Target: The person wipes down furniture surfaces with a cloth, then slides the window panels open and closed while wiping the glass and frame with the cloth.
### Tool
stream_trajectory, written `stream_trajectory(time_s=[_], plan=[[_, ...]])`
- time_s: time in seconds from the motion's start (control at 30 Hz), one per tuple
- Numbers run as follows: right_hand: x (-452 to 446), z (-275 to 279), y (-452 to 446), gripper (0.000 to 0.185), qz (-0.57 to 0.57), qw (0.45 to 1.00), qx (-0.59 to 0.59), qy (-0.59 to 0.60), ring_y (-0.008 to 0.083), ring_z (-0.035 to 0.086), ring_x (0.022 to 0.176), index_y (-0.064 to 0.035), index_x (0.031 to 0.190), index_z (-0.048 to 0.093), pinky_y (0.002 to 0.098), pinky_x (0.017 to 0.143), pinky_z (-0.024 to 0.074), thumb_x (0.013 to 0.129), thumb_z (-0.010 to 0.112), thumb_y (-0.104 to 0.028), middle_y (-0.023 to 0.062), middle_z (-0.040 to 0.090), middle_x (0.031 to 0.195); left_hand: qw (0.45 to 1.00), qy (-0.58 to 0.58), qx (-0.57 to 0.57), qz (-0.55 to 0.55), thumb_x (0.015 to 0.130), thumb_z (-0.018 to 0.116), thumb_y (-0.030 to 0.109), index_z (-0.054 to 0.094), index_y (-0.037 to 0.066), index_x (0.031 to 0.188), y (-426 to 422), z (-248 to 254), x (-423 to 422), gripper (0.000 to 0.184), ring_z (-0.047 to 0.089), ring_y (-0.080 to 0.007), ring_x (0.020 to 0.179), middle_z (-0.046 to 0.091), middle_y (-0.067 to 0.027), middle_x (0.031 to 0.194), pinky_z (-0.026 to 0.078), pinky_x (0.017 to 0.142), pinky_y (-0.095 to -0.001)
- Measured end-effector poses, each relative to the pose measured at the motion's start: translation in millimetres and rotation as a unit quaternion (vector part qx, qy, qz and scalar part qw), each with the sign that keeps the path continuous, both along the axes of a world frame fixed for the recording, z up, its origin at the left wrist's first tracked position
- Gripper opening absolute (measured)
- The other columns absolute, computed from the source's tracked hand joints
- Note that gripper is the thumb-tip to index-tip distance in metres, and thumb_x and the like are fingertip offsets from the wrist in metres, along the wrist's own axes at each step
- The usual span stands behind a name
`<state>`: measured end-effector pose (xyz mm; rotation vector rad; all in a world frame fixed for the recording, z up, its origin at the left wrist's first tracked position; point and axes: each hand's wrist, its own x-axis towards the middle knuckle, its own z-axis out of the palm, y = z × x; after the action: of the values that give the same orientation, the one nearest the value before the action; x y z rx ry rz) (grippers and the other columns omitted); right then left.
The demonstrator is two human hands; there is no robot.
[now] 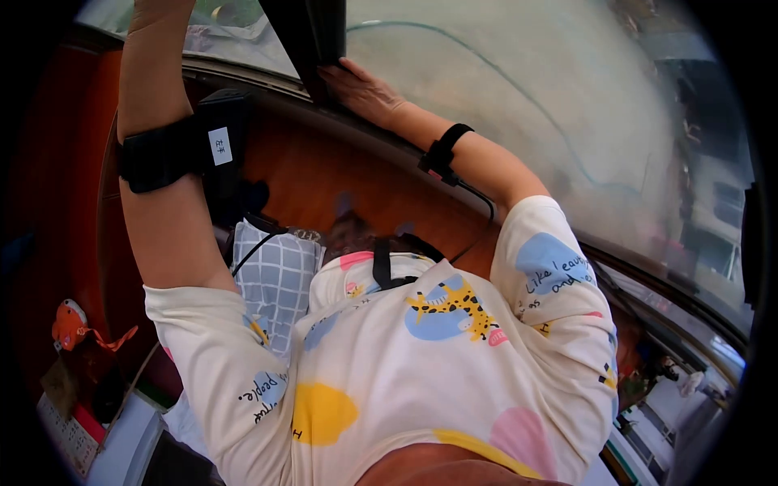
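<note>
My right hand [365, 93] lies against the lower part of a dark window frame [320, 44], its fingers stretched out along the frame's edge. Beside it spreads a cloudy glass pane [486, 105]. My left forearm [158, 81] reaches up past the top edge of the view, so the left hand itself is out of sight. A black strap with a boxy device [166, 154] and a white label [220, 146] is wrapped round that arm. On my right forearm sits a thinner black band [444, 154] with a cable.
A window sill [275, 85] runs below the glass, above a reddish-brown wooden surface [292, 170]. A grey checked cushion [275, 275] is at my left side. Farther left hangs an orange toy-like item [71, 324]. Assorted items [656, 381] lie at the lower right.
</note>
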<state>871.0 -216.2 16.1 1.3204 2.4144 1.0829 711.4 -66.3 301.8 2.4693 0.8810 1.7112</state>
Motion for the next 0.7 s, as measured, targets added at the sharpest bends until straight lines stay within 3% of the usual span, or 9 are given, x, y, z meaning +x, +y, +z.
stream_trajectory(time_s=[0.03,0.13,0.17,0.23,0.33,0.37,0.53,0.63,0.7], plan=[[-1.9,2.1,-2.1,0.039,-0.003,1.000,-0.006,-0.004,0.0189,0.019,0.145,-0.0169,0.120,0.066,0.0439,0.120,-0.0028,0.084,0.053,-0.025,-0.0009,0.040,0.148,0.999,0.010,-0.015,-0.035,0.087,0.057,0.063,0.042,0.004,0.139,-16.6,4.3,-4.6,0.080,0.063,-0.0250,0.093,0.065,-0.0124,0.107,0.050,0.081,-0.0339],[9.0,30.7,-26.4,0.038,-0.016,0.996,-0.063,-0.056,0.0191,0.019,0.144,-0.0190,0.118,0.067,0.0450,0.121,-0.0018,0.082,0.055,-0.027,-0.0010,0.040,0.149,0.981,0.028,0.040,0.188,0.087,0.055,0.063,0.033,0.006,0.146,17.6,-17.6,-4.6,0.085,0.061,-0.0227,0.095,0.059,-0.0133,0.122,0.052,0.074,-0.0331],[20.6,32.5,-41.1,0.038,-0.025,0.996,-0.067,-0.059,0.0193,0.020,0.144,-0.0202,0.117,0.068,0.0448,0.121,-0.0008,0.082,0.055,-0.027,-0.0016,0.040,0.148,0.990,0.033,-0.129,-0.055,0.095,0.054,0.044,0.015,-0.006,0.148,11.7,0.7,-10.5,0.082,0.045,-0.0439,0.125,0.034,-0.0353,0.141,0.044,0.102,-0.0463],[52.2,36.4,-79.8,0.040,-0.029,0.998,-0.024,-0.046,0.0188,0.020,0.144,-0.0233,0.121,0.065,0.0413,0.121,0.0028,0.083,0.054,-0.027,-0.0046,0.039,0.149,0.985,0.061,-0.156,-0.038,0.094,0.055,0.047,0.003,-0.011,0.146,-2.3,11.3,-7.8,0.094,0.035,-0.0453,0.133,0.023,-0.0402,0.144,0.035,0.109,-0.0463],[103.7,45.0,-160.5,0.045,-0.066,0.995,0.067,0.022,0.0126,0.024,0.142,-0.0233,0.127,0.061,0.0375,0.121,0.0071,0.083,0.055,-0.023,-0.0087,0.037,0.150,0.990,0.025,-0.137,-0.005,0.094,0.057,0.044,0.008,-0.010,0.147,-18.9,18.3,0.9,0.090,0.041,-0.0421,0.128,0.031,-0.0376,0.141,0.039,0.104,-0.0444],[119.5,51.4,-185.3,0.046,-0.084,0.990,0.100,0.048,0.0111,0.026,0.141,-0.0257,0.129,0.059,0.0368,0.121,0.0071,0.083,0.055,-0.023,-0.0101,0.036,0.150,0.972,-0.011,-0.206,0.109,0.094,0.057,0.043,0.009,-0.009,0.147,53.2,7.7,-7.6,0.088,0.043,-0.0410,0.126,0.034,-0.0360,0.139,0.040,0.103,-0.0443],[187.2,96.7,-323.2,0.042,-0.244,0.937,0.242,0.067,0.0113,0.031,0.139,-0.0384,0.126,0.058,0.0460,0.119,0.0083,0.086,0.062,-0.027,-0.0128,0.039,0.147,0.987,0.020,-0.161,-0.006,0.095,0.057,0.041,0.009,-0.008,0.147,9.3,9.4,-0.6,0.086,0.046,-0.0394,0.122,0.036,-0.0341,0.137,0.045,0.096,-0.0418],[244.7,106.8,-386.3,0.042,-0.268,0.850,0.425,0.157,0.0344,0.027,0.141,-0.0331,0.132,0.054,0.0592,0.114,0.0068,0.091,0.059,-0.024,0.0043,0.033,0.152,0.984,0.026,-0.172,-0.026,0.095,0.056,0.040,0.009,-0.008,0.146,9.1,9.1,5.1,0.084,0.048,-0.0384,0.120,0.037,-0.0329,0.135,0.047,0.092,-0.0403],[273.4,110.0,-423.7,0.049,-0.311,0.759,0.528,0.221,0.0429,0.022,0.141,-0.0127,0.146,0.031,0.0546,0.114,0.0174,0.100,0.044,-0.022,0.0196,0.023,0.154,0.983,0.036,-0.177,-0.031,0.095,0.056,0.039,0.009,-0.007,0.146,8.4,12.0,4.8,0.083,0.049,-0.0378,0.119,0.038,-0.0322,0.134,0.049,0.090,-0.0393]])
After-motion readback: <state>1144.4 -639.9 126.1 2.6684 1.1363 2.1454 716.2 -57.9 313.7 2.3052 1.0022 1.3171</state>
